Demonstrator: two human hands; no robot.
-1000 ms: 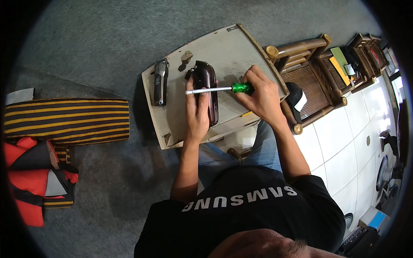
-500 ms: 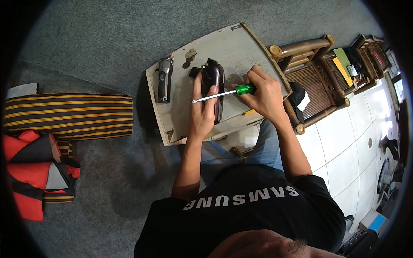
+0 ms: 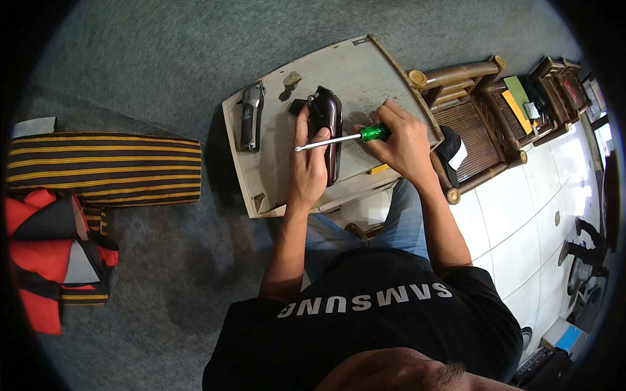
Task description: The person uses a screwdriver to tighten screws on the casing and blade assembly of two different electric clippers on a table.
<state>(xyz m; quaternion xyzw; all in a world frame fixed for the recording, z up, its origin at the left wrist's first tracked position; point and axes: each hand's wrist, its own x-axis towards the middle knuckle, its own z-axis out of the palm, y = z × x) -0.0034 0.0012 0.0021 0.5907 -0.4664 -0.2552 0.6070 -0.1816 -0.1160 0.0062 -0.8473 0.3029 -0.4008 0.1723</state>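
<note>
My left hand is closed around a dark brown hair clipper, held over the small pale table. In my right hand is a screwdriver with a green handle, gripped by the handle end. Its metal shaft points left and crosses over the clipper and the fingers of my left hand. Whether the shaft touches them I cannot tell. A second hair clipper, grey and black, lies on the table to the left of my left hand.
Bamboo chairs stand at the right, with a black and white cap on the nearest. A yellow thing lies at the table's near edge. Striped cloth and red-black fabric are at left. A person's legs show far right.
Both hands keep their hold, and the screwdriver has barely shifted. The view has drifted slightly. At the far right, a person's legs have come more into sight.
</note>
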